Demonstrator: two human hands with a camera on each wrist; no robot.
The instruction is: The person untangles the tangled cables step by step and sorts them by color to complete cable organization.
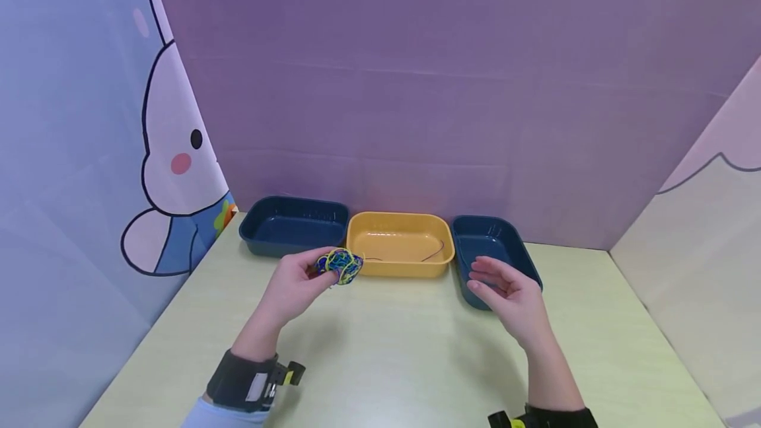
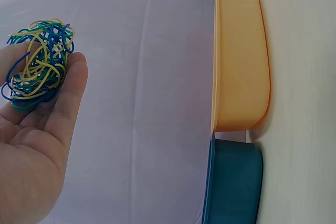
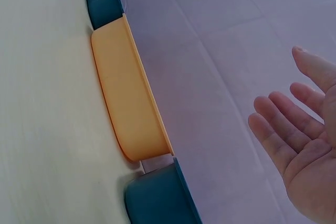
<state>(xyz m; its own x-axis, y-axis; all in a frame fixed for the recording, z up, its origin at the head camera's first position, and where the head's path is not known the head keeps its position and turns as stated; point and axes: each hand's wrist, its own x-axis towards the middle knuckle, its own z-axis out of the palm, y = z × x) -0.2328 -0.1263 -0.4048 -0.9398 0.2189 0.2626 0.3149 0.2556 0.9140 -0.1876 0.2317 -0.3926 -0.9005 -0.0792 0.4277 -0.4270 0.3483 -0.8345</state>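
Note:
My left hand [image 1: 297,286] grips a tangled bundle of thin wires [image 1: 340,265] in blue, green and yellow, held above the table in front of the trays. In the left wrist view the same wire bundle [image 2: 42,64] lies between the thumb and the fingers. My right hand [image 1: 514,296] hovers over the near end of the right dark blue tray [image 1: 529,263], its fingers loosely bent with nothing in them. In the right wrist view the palm of the right hand [image 3: 310,150] shows bare. Inside the yellow tray [image 1: 401,270] lies a thin dark strand [image 1: 433,255].
Another dark blue tray [image 1: 255,246] stands left of the yellow one, all three in a row at the back of the pale table [image 1: 392,349]. A purple cloth backdrop [image 1: 416,84] rises behind them, with printed cloth panels on both sides.

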